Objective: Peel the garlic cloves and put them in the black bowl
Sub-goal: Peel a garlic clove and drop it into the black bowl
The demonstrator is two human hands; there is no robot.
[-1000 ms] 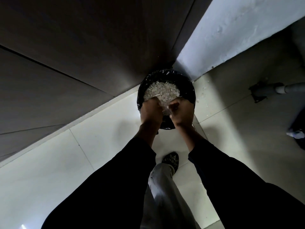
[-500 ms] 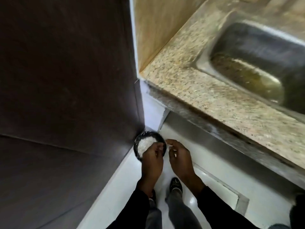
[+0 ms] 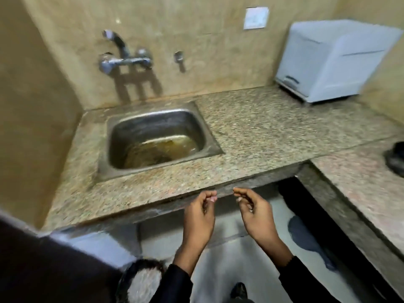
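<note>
My left hand (image 3: 199, 215) and my right hand (image 3: 256, 214) hover side by side just below the front edge of the granite counter (image 3: 258, 136). The fingers of both are loosely curled and I see nothing in either. A dark round thing (image 3: 395, 159), perhaps the black bowl, sits on the side counter and is cut off by the right edge of the view. No garlic cloves are in sight. The frame is blurred by motion.
A bin with a black liner (image 3: 140, 281), full of pale garlic peels, stands on the floor at the lower left. A steel sink (image 3: 157, 138) holding murky water lies under a wall tap (image 3: 124, 57). A white appliance (image 3: 332, 60) sits at the back right corner.
My view has swung up from the bin on the floor to the sink and counter. Both hands have left the bin and risen to the counter edge, apart from each other.
</note>
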